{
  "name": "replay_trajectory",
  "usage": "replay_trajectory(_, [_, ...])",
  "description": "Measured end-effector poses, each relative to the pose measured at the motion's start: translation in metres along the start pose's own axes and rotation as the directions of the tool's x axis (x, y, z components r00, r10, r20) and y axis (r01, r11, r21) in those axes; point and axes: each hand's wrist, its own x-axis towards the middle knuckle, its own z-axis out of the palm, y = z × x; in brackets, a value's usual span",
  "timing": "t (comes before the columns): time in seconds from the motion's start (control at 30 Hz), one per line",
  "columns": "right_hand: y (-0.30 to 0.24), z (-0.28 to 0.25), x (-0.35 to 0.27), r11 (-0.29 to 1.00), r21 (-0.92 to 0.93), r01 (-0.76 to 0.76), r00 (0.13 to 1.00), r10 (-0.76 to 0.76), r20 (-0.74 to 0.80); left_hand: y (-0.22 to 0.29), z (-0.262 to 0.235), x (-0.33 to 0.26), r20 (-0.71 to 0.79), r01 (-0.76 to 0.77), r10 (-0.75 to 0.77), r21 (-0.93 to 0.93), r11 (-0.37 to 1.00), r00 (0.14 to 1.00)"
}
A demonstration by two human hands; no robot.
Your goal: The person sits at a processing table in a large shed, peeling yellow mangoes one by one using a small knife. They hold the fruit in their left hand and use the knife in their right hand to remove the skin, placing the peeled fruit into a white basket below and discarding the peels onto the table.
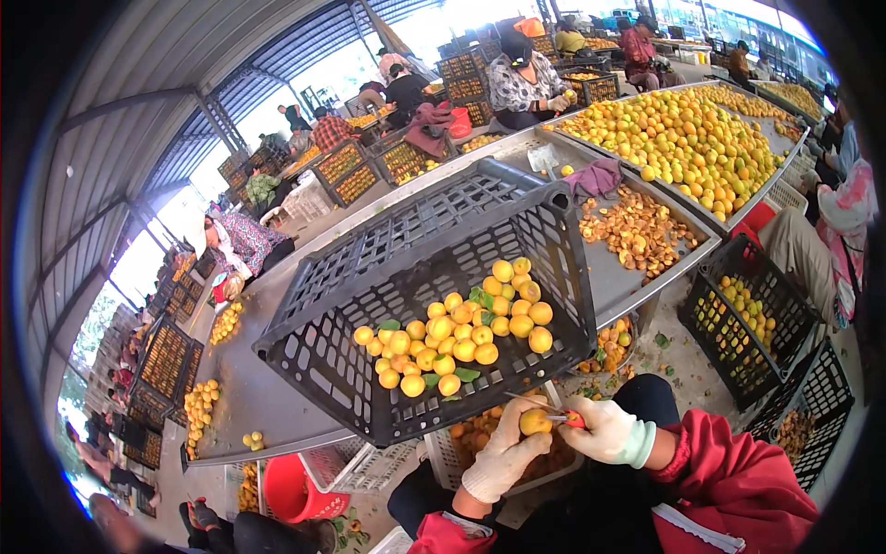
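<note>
my left grip [506, 456] is wrapped round a yellow fruit [534, 422] above a white crate [442, 463]; my right grip [605, 433] clasps a red-handled tool [575, 419] at its side. slick skin or too hard a push could skid the metal into me.

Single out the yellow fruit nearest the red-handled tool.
The yellow fruit gripped in the left hand, right by the red-handled tool in the right hand; those in the tabletop black crate lie loose.
</note>
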Motion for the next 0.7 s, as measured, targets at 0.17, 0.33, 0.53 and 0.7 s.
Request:
replay_trajectory(0.17, [-0.002, 0.01, -0.003, 0.993, -0.108, 0.054, 0.996, -0.047, 0.069, 0.006, 0.003, -0.018, -0.062, -0.068, 0.084, 0.225, 0.972, 0.995])
replay_trajectory(0.33, [-0.009, 0.017, -0.01, 0.97, -0.243, 0.021, 0.999, -0.012, 0.038, 0.0, 0.011, -0.03, -0.118, -0.11, 0.177, 0.432, 0.895, 0.977])
replay_trajectory(0.53, [0.015, 0.039, -0.018, 0.971, -0.237, 0.0, 1.0, 0.0, 0.001, -0.012, 0.026, -0.038, -0.209, -0.048, 0.148, 0.42, 0.906, 0.967])
replay_trajectory(0.7, [0.07, 0.076, -0.031, 0.995, 0.097, -0.007, 0.999, 0.003, 0.049, -0.022, 0.032, -0.041, -0.177, -0.077, 0.207, 0.553, 0.83, 0.962])
